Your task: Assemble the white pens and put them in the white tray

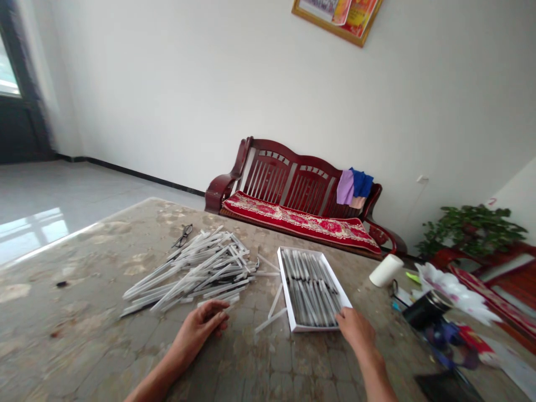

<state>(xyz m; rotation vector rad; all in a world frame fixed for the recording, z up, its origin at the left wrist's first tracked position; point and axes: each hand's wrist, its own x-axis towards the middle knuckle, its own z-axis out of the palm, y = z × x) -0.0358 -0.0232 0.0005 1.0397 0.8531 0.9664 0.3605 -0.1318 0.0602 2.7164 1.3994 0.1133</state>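
Note:
A heap of thin white and grey sticks (195, 273) lies on the mottled brown table (75, 312). To its right a shallow white tray (286, 286) holds several of the same sticks laid side by side. My left hand (201, 325) rests on the table just below the heap, its fingers curled loosely inward with nothing visible in them. My right hand (355, 329) sits at the tray's near right corner and touches its rim, the fingertips hidden behind the hand. A few loose sticks (271, 312) lie between the hands.
A pair of glasses (183, 235) lies beyond the heap. A white roll (386, 270), a dark cup (426, 310) and papers crowd the table's right side. A red wooden bench (301, 206) and a potted plant (469, 226) stand behind, against the white wall.

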